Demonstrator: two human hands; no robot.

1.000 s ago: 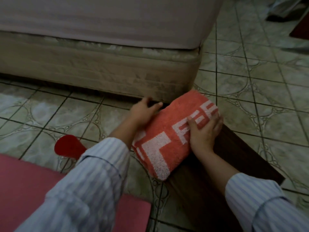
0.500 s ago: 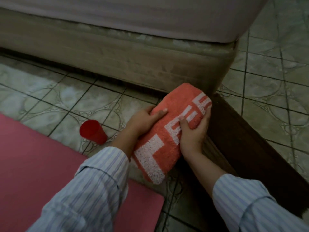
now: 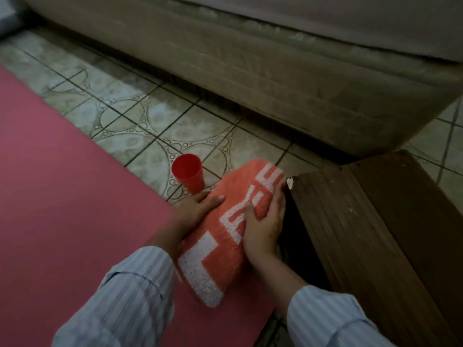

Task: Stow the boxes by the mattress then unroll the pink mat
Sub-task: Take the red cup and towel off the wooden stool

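A folded orange towel (image 3: 220, 249) with white block letters sits between my two hands, its near end over the corner of the pink mat (image 3: 75, 209). My left hand (image 3: 198, 209) grips its left side and my right hand (image 3: 263, 221) grips its right side. The pink mat lies flat on the tiled floor at the left. A dark wooden box (image 3: 375, 236) stands right of the towel, against the corner of the mattress base (image 3: 300, 78). Behind the towel I see the box's dark open side.
A red plastic cup (image 3: 188, 172) stands upright on the patterned tiles just beyond my left hand, between the mat's edge and the towel. The bed runs across the top of the view. Striped sleeves cover both my forearms.
Both hands have brought the towel back toward me and left, from the mattress corner onto the mat's corner. My view has swung left, showing more mat and the whole cup.
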